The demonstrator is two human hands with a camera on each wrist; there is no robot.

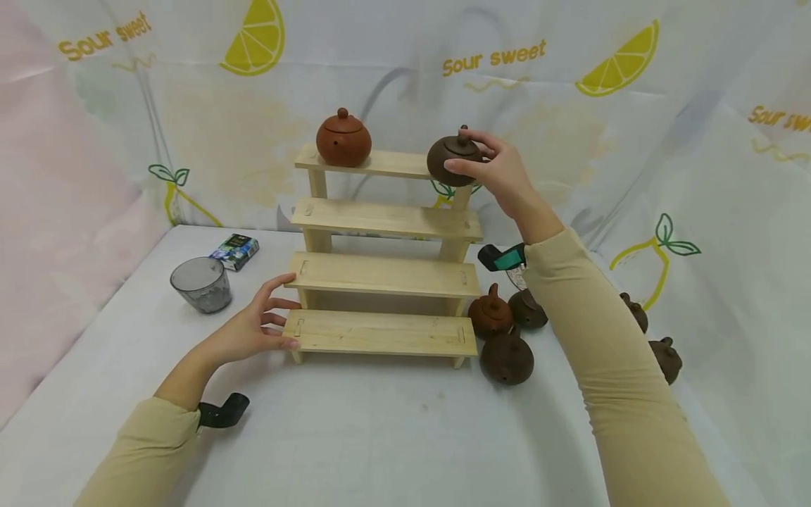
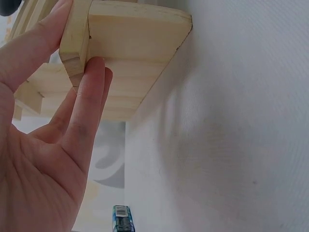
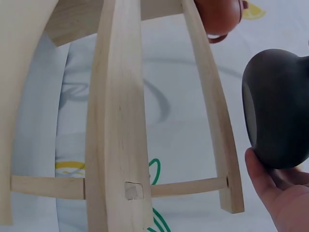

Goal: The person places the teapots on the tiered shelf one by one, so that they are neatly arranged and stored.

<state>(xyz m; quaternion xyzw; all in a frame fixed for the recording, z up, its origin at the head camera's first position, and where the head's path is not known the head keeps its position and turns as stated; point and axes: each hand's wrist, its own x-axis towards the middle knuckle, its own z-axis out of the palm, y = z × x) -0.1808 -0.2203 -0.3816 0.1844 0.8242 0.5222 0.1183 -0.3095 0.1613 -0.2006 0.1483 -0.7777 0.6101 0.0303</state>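
Observation:
A four-tier wooden shelf (image 1: 386,272) stands on the table. My left hand (image 1: 248,329) holds its left side near the lower two tiers; in the left wrist view, the thumb and fingers lie on either side of a board end (image 2: 77,43). My right hand (image 1: 503,172) grips a dark brown teapot (image 1: 448,158) at the right end of the top tier. In the right wrist view a gap shows between that dark teapot (image 3: 277,108) and the top board (image 3: 215,96). A reddish-brown teapot (image 1: 343,141) sits on the top tier's left end.
Right of the shelf stand a reddish teapot (image 1: 491,315), a dark one (image 1: 508,359) and another dark one (image 1: 527,310). More dark pots (image 1: 667,359) lie beyond the right sleeve. At left are a grey clear cup (image 1: 203,285) and a small box (image 1: 235,251).

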